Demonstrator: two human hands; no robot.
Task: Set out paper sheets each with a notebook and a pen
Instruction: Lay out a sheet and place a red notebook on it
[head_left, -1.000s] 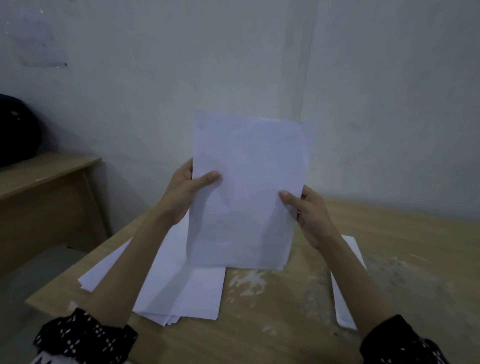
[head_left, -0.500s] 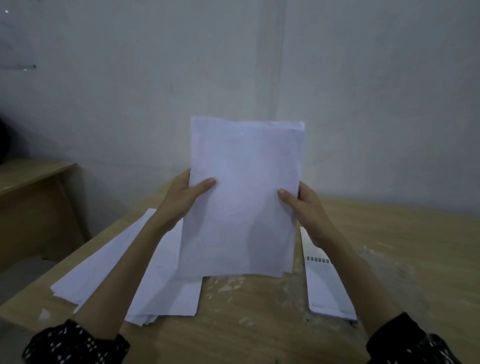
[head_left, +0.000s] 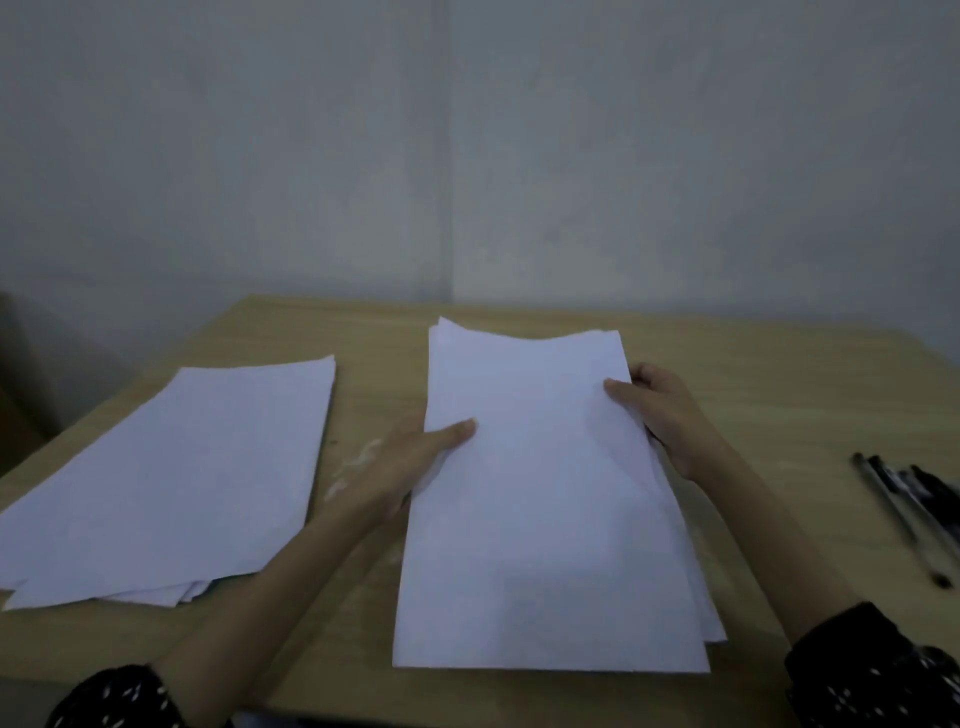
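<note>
A sheaf of white paper sheets (head_left: 545, 519) lies nearly flat on the wooden table (head_left: 779, 374), in front of me at the centre. My left hand (head_left: 410, 457) grips its left edge, thumb on top. My right hand (head_left: 660, 405) grips its right edge, thumb on top. A second stack of white sheets (head_left: 171, 478) lies on the table's left part, slightly fanned at its near edge. Several black pens (head_left: 909, 499) lie at the right edge of view. The notebook seen earlier is hidden, probably under the held sheets.
A plain grey wall (head_left: 467, 156) rises straight behind the table's far edge. The table's left corner drops off beyond the left stack. Bare wood shows between the two paper stacks and between the held sheets and the pens.
Both hands have lowered the sheets from upright in the air down onto the table. The view has swung right, bringing the pens into sight and covering the notebook.
</note>
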